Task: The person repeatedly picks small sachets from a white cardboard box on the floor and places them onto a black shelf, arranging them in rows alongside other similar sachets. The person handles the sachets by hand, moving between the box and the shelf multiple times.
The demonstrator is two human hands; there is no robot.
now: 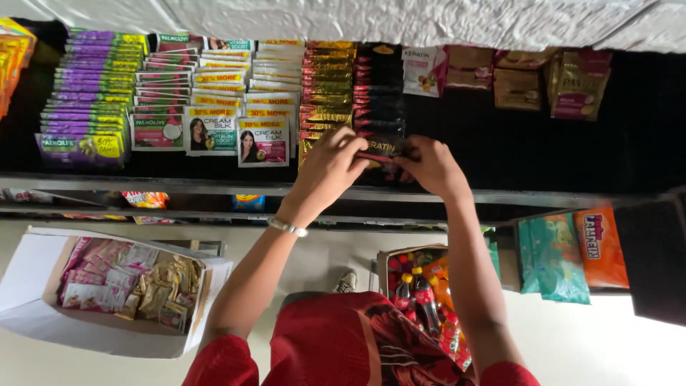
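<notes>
Two hands meet over a dark shelf [543,154] of sachets. The left hand [330,166] and the right hand [431,166] each pinch one end of a small black sachet [381,148], a flat, glossy foil packet with a red band. Its long axis runs straight across from one set of fingertips to the other, level with the shelf edge, and its printed face is turned up toward the camera. The left fingers [355,146] curl closed over the packet's near end; the right fingers [409,151] are folded shut on the opposite end. How much of the packet is tucked under either thumb cannot be told.

Just beyond the fingertips, away from the wrists, a column of black sachets [379,86] lies overlapped like shingles, shiny and thin. Beside it, past the left knuckles, a column of gold sachets [327,82] shows crinkled metallic foil. Farther out on that side sit white and pink sachets [263,141], then green ones [157,129], then a purple stack [86,93], all flat rectangles. Past the right knuckles, well apart, lie brown pouches [516,87] with a matte look.

On the left wrist is a thin silver bracelet [287,227]. Below the left forearm stands an open white cardboard box [32,286] of loose pink and gold packets. Below the right forearm a carton holds plastic bottles [421,297] with red and yellow caps.
</notes>
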